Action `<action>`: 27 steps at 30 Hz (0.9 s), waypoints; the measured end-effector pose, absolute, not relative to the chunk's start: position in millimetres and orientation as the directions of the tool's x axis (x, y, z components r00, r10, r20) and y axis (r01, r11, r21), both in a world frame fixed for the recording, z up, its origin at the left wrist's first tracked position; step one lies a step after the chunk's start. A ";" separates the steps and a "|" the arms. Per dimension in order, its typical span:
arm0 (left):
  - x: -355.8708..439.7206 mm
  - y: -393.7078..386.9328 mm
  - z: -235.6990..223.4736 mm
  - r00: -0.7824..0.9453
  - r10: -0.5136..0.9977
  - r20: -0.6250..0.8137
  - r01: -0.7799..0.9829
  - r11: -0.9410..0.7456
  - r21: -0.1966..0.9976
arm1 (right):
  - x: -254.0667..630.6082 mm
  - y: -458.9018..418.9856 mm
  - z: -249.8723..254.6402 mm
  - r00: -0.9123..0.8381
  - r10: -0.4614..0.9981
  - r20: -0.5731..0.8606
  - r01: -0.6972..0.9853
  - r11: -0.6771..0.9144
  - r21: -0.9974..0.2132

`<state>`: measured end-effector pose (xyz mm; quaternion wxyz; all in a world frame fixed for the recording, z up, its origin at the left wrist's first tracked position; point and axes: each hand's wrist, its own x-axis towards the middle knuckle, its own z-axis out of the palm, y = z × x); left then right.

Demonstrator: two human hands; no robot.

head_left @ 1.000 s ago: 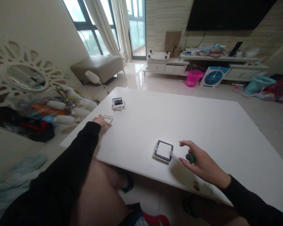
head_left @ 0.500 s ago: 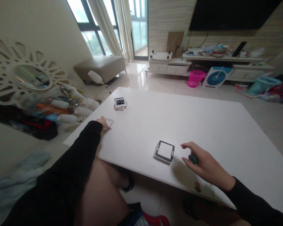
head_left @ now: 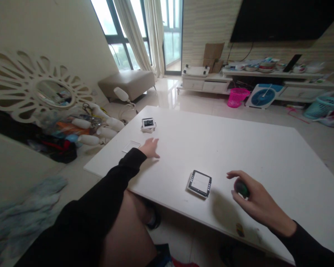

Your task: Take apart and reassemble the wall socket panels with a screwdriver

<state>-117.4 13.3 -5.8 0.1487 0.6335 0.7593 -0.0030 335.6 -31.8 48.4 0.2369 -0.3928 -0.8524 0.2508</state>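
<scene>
My left hand [head_left: 150, 147] is open with spread fingers and holds nothing, just above the white table [head_left: 239, 144]. Beside its wrist lies a thin, clear-and-white square frame [head_left: 131, 146], partly behind my sleeve. My right hand [head_left: 252, 194] curls around a dark green, round-ended object [head_left: 241, 188]; most of it is hidden in the palm, while thumb and index finger stay apart. To the left of that hand, a square switch panel with a black rim [head_left: 200, 183] rests near the table's front edge. Farther back, two small white switch units [head_left: 148, 124] are stacked.
A small yellow-and-dark item [head_left: 240, 230] lies at the table's front edge. White lamp shades [head_left: 89, 139] and a petal-shaped mirror frame [head_left: 54, 92] stand left of the table. Behind it are a pink basket [head_left: 237, 98] and a blue fan [head_left: 264, 96].
My left hand has let go of the clear-and-white frame and moved right, away from it. My right hand has shifted slightly right, still around the green object. The whole view has shifted a little.
</scene>
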 end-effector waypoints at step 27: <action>31.7 -27.5 -18.8 0.740 0.671 -0.051 0.500 -0.497 0.709 | 347.4 -28.2 73.0 -0.305 0.942 0.143 0.397 0.262 -0.879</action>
